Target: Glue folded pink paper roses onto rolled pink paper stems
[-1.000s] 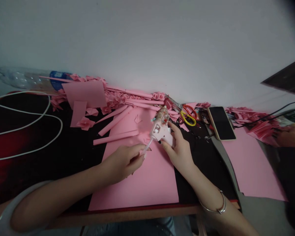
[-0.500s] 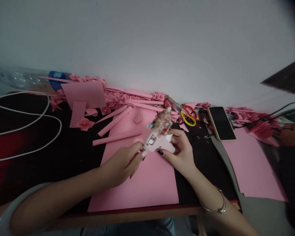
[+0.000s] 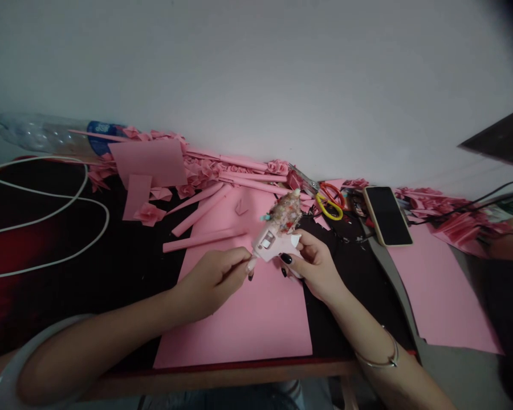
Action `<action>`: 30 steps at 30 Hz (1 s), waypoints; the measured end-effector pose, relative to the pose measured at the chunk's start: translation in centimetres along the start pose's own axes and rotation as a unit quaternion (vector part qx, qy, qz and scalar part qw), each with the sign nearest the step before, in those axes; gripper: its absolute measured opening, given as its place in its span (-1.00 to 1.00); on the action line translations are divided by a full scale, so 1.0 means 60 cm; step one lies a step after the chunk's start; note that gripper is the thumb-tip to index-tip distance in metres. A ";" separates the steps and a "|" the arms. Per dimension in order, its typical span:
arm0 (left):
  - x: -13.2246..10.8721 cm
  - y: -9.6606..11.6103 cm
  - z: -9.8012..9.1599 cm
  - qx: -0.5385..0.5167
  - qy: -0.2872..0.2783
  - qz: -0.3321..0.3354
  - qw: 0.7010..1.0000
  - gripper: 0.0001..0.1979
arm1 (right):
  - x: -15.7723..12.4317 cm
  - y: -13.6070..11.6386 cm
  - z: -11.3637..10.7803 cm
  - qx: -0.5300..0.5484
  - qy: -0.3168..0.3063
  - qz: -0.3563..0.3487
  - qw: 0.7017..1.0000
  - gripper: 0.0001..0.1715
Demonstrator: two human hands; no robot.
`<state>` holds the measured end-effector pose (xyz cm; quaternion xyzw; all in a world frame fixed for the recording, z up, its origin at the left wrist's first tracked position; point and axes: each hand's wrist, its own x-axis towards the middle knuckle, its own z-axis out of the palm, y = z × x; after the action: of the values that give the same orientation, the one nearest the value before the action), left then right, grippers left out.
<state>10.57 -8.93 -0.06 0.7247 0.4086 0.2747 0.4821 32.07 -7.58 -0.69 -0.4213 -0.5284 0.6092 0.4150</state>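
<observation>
A pale pink hot glue gun (image 3: pixel 276 239) is held up over a large pink paper sheet (image 3: pixel 239 324), its far end crusted with dried glue and colored bits. My right hand (image 3: pixel 314 267) is wrapped around the gun's body and handle. My left hand (image 3: pixel 211 279) pinches the gun's rear end with its fingertips. Part of the handle is hidden behind my right fingers. Neither hand touches the sheet.
Rolled pink paper tubes (image 3: pixel 203 239) and paper roses (image 3: pixel 149 213) lie beyond the sheet. Red-and-yellow scissors (image 3: pixel 329 199) and a phone (image 3: pixel 387 216) sit to the right. A white cable (image 3: pixel 47 210) loops at left, and another person's hand (image 3: pixel 511 245) shows at the right edge.
The glue gun has turned in my hands, and the thin stick at its rear no longer shows. My left fingers have closed around that end.
</observation>
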 end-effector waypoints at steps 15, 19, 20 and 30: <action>0.005 -0.003 -0.007 -0.342 -0.156 -0.136 0.917 -0.66 | -0.003 0.004 -0.001 -0.003 0.004 -0.016 1.000 -0.64; 0.007 -0.003 -0.006 -0.203 -0.071 -0.107 0.971 -0.67 | -0.003 -0.002 0.003 -0.025 0.024 -0.031 0.999 -0.67; 0.006 -0.004 -0.006 -0.127 -0.033 -0.082 0.988 -0.67 | -0.003 -0.004 0.005 -0.033 0.029 -0.033 0.998 -0.68; 0.000 -0.007 -0.009 0.021 0.020 0.037 0.999 -0.66 | -0.004 -0.002 0.009 0.000 0.028 -0.030 0.999 -0.69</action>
<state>10.00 -8.56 -0.24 0.7437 0.3966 0.2979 0.4482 31.63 -7.98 -0.51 -0.4219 -0.5286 0.5847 0.4479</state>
